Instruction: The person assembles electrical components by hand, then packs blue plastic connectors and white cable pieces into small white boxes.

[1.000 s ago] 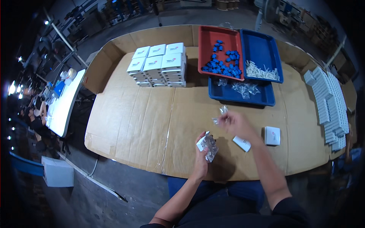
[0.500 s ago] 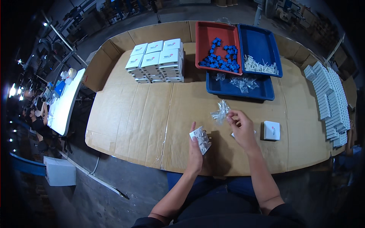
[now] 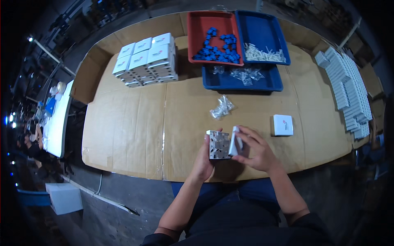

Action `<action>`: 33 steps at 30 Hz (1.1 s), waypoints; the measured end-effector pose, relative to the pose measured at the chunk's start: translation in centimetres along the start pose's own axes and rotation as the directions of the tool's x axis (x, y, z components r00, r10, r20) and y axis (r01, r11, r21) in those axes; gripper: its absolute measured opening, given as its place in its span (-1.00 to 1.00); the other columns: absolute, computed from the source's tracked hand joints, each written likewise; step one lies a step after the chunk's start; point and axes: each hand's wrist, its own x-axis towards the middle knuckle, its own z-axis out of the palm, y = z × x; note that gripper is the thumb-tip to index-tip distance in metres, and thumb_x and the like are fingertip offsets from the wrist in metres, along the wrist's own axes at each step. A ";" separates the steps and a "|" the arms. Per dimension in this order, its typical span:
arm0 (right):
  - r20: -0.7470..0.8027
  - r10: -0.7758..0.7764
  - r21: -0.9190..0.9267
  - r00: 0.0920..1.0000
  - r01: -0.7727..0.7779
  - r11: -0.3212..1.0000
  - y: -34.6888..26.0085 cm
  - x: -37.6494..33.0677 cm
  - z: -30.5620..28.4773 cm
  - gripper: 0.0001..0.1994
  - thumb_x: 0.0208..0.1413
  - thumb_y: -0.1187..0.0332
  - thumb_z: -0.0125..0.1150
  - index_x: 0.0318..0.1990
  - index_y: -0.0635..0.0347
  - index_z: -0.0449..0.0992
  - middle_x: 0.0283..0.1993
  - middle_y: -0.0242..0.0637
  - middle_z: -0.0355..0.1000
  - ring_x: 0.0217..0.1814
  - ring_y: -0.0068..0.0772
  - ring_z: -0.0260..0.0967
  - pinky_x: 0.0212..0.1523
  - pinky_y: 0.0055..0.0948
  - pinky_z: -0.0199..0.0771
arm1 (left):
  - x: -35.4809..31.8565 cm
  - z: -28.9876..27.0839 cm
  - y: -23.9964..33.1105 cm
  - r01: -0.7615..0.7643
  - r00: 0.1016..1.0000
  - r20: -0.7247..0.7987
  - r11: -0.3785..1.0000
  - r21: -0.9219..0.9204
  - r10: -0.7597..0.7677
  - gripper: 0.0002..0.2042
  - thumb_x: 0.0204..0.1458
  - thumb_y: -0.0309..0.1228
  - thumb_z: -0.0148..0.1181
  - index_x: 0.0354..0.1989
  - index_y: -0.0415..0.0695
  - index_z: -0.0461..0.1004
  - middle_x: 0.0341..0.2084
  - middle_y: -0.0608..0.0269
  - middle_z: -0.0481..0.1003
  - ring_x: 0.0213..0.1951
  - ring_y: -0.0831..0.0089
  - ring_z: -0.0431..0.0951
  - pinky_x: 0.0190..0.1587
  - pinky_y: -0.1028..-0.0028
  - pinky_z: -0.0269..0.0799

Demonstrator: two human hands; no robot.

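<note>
My left hand (image 3: 202, 162) grips a small white square unit (image 3: 219, 145) at its edge; its side facing my right hand looks grey and patterned with metal-like parts. My right hand (image 3: 258, 151) pinches a thin white square plate (image 3: 236, 141) on edge, close beside that unit; I cannot tell if the two touch. Beyond both hands, a clear plastic bag (image 3: 222, 108) with small pale pieces lies on the cardboard surface (image 3: 123, 119). A closed white box (image 3: 283, 125) with a small red mark stands to the right of my right hand.
White boxes (image 3: 140, 60) are stacked at the back left. A red tray (image 3: 196, 33) holds blue parts; a blue tray (image 3: 262, 35) holds white plugs. Under them, another blue tray (image 3: 209, 84) contains clear bags. White blocks (image 3: 349, 90) are piled at the right edge.
My right hand has left the clear bag, come nearer my left hand and picked up the white plate. The left hand has turned the square unit. The whole view has shifted.
</note>
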 end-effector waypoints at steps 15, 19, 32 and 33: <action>0.031 -0.293 0.058 0.956 0.291 0.955 -0.5 0.7 2.6 -0.23 -0.08 0.14 0.62 0.36 0.04 0.51 0.48 -0.14 0.32 0.45 -0.07 0.33 0.39 -0.14 0.35 | -0.7 0.6 -2.1 0.076 0.993 -0.096 0.995 0.063 -0.070 -0.39 0.47 0.15 -0.32 0.34 -0.10 0.34 0.07 0.23 0.54 0.05 0.42 0.59 0.11 0.36 0.54; 0.070 -0.281 0.063 0.957 0.276 0.959 0.1 0.9 2.7 -0.20 -0.08 0.18 0.61 0.39 0.05 0.46 0.48 -0.15 0.31 0.47 -0.07 0.30 0.41 -0.13 0.33 | -1.0 -0.3 -2.3 0.013 0.996 -0.091 0.990 0.143 0.000 -0.50 0.47 0.02 -0.12 0.31 -0.12 0.34 0.03 0.22 0.54 0.03 0.43 0.60 0.01 0.41 0.57; -0.183 -0.073 0.201 0.980 0.110 0.973 0.6 4.2 6.6 -0.70 0.39 0.33 0.11 -0.41 0.32 0.48 -0.46 -0.10 0.31 -0.45 -0.02 0.35 -0.37 -0.14 0.37 | -3.4 -0.3 -2.1 -0.200 0.976 0.076 0.705 0.681 0.203 -0.75 0.39 -0.34 0.14 0.08 -0.24 0.40 -0.39 0.36 0.46 -0.35 0.64 0.34 -0.32 0.50 0.31; -0.197 -0.041 0.208 0.980 0.083 0.975 1.3 4.0 7.1 -0.70 0.39 0.34 0.09 -0.42 0.33 0.46 -0.48 -0.09 0.31 -0.47 -0.01 0.35 -0.38 -0.14 0.37 | -3.4 -0.6 -2.0 -0.206 0.973 0.068 0.701 0.683 0.219 -0.75 0.39 -0.34 0.14 0.08 -0.24 0.40 -0.39 0.36 0.46 -0.35 0.64 0.34 -0.32 0.50 0.31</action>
